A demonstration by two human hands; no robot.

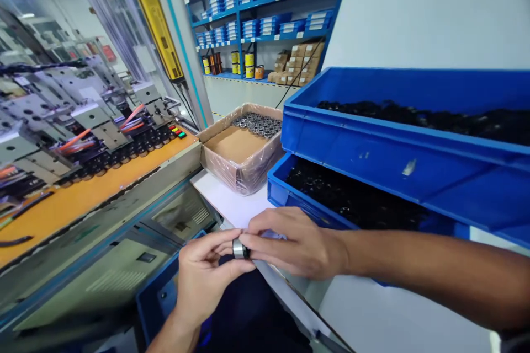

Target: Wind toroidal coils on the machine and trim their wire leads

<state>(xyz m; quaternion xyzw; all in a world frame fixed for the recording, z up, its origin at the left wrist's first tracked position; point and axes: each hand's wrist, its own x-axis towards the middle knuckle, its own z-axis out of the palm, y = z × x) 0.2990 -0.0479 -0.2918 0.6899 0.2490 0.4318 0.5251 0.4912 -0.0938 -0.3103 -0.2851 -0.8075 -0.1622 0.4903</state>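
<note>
A short silver metal ring (239, 249) with a black part on its right side is between my two hands. My left hand (205, 270) is closed, with its fingers and thumb pinching the ring. The fingertips of my right hand (296, 244) are pressed together against the black side of the same ring, covering some of it. Both hands are above the edge of a white work surface (232, 205), close to my lap.
A plastic-lined cardboard box (244, 171) with many small metal rings stands beyond my hands. Stacked blue bins (351, 143) of black parts are at the right. An orange-topped machine bench (103, 190) runs along the left, with a yellow device (159, 33) above. Blue shelving (238, 5) is behind.
</note>
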